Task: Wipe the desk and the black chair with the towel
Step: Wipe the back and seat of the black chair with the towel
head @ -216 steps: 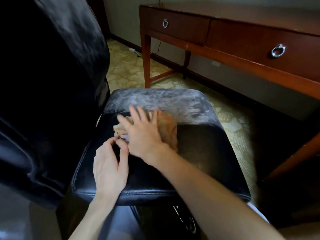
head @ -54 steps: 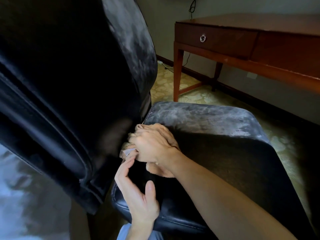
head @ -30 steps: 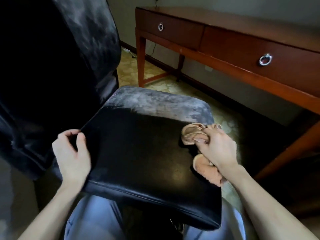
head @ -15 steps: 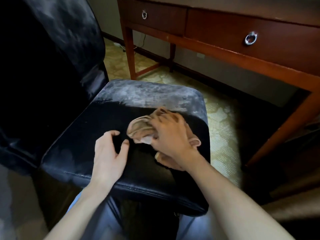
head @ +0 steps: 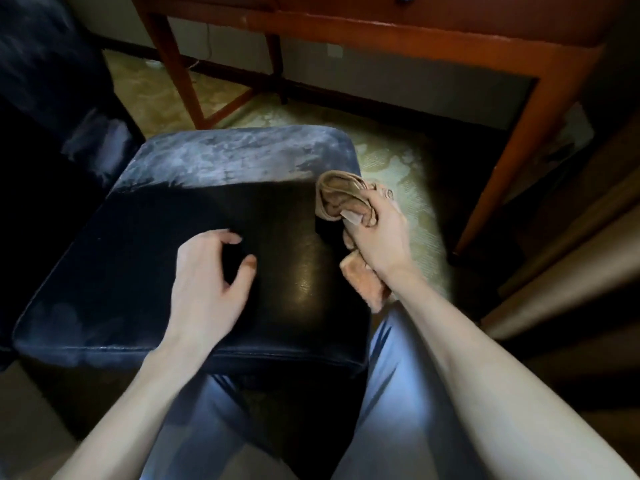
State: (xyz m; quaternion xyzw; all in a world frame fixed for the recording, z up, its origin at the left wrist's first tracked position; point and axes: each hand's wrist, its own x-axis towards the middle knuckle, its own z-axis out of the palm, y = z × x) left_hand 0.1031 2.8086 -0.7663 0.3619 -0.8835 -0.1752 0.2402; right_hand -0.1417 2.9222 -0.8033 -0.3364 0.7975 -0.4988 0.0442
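The towel (head: pixel 341 199) is bunched in the right hand (head: pixel 379 237) at the right edge of the black chair (head: pixel 173 216) seat. The fingers (head: pixel 375 207) are clamped round the wad, and a loose end hangs below the wrist. It looks soft, light and limp, so it is best gripped as a wad under the palm, not by a corner. The left hand (head: pixel 207 282) is over the seat, fingers loosely curled, holding nothing. Grey dust covers the seat's far strip, nearest the bench (head: pixel 415 32).

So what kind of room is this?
Probably a hotel room or a bedroom: there's a wooden desk against the wall, a black padded chair and patterned carpet on the floor.
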